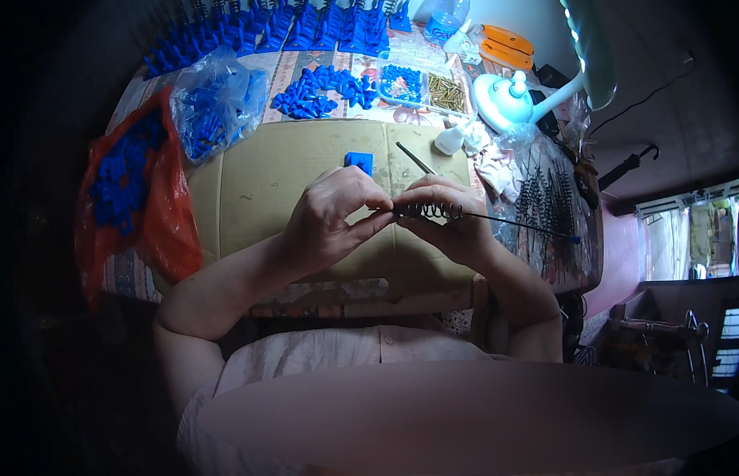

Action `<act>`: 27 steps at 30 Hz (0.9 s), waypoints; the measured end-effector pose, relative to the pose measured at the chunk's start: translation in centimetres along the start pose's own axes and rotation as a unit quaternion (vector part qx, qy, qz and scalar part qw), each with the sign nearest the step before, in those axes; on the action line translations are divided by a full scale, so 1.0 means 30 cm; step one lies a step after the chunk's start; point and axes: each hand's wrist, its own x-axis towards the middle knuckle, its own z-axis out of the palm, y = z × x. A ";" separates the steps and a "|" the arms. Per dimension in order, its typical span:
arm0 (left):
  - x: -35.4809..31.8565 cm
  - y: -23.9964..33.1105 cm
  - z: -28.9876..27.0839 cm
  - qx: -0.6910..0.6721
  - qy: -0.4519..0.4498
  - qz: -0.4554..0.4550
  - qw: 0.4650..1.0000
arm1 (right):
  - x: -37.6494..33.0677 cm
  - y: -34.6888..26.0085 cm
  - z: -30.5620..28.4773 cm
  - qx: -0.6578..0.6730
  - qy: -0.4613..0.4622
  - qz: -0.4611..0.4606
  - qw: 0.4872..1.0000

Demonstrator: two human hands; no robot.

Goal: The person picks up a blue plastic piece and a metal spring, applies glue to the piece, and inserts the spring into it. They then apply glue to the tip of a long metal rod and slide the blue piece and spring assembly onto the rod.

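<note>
Over the cardboard sheet (258,186), my two hands meet at a dark coil spring (437,211). My left hand (334,208) pinches the spring's left end between thumb and fingertips. Curled round its coils from behind and below is my right hand (453,226). A thin dark rod (516,225) runs out from the spring to the right and has a small blue piece (574,239) at its far end. Just beyond my left hand lies a blue plastic block (359,163). A slim dark metal tool (415,157) lies behind my right hand. My fingers hide the spring's left tip.
Several blue assemblies with springs (314,30) line the back. Blue parts fill a red bag (171,190), a clear bag (242,103) and a pile (322,89). Right stand a parts box (423,84), a white bottle (449,141), a lamp (500,107) and loose springs (544,198).
</note>
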 end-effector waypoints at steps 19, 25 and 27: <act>-0.006 -0.015 0.001 0.038 -0.008 0.033 0.999 | 0.001 -0.008 0.019 -0.051 0.027 -0.036 0.998; -0.012 -0.024 -0.001 0.040 -0.015 0.004 0.999 | 0.003 -0.003 0.011 -0.034 0.030 -0.017 0.999; -0.018 -0.029 0.006 0.030 -0.012 -0.014 0.999 | 0.006 -0.010 0.013 -0.023 0.019 0.024 0.999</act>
